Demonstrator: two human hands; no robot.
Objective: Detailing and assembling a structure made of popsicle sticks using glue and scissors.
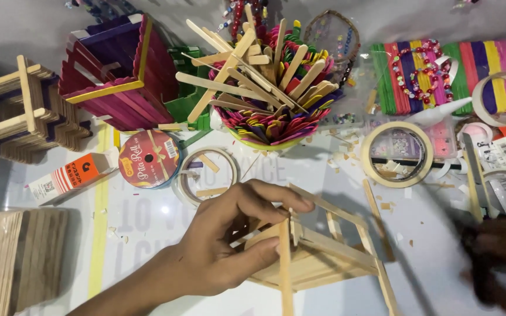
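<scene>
The left hand (221,246) grips a plain craft-stick frame (323,251) on the white tabletop (147,222). The right hand (499,257) is blurred near the right edge. Behind stand a bowl of coloured sticks (270,93) and a tape roll (396,153).

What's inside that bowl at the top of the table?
The bowl is heaped with coloured craft sticks, with plain wooden craft sticks lying across the top. Whatever lies beneath the pile, and the bowl's bottom, is covered.

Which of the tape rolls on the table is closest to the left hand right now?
The small masking-tape roll just above the left hand, beside the red ribbon spool; the bigger rolls lie farther right.
</scene>
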